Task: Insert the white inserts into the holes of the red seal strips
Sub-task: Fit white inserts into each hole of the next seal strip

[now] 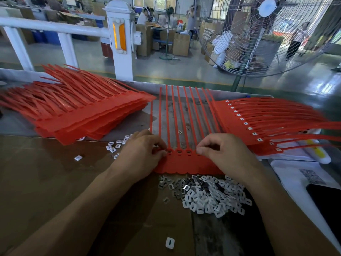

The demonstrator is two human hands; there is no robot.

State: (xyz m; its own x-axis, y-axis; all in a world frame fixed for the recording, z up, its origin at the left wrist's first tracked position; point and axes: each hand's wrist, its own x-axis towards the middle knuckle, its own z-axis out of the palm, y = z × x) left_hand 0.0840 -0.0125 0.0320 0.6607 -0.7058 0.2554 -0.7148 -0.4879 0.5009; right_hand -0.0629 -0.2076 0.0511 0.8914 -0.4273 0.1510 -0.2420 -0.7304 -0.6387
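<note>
Left hand (143, 151): fingers curled, tips pinched at the left end of the strip sheet (186, 164); whether an insert sits between them, cannot tell. Right hand (223, 154): fingers curled, tips pressing the sheet's row of holes further right. Hands apart, three holes showing between them. The sheet lies flat on the bench (132, 122), tails pointing away. Loose inserts (208, 194) heaped just below the sheet; a few more scattered left. Unfilled strips (73, 111) stacked far left; filled strips (258, 122) fanned on the right.
</note>
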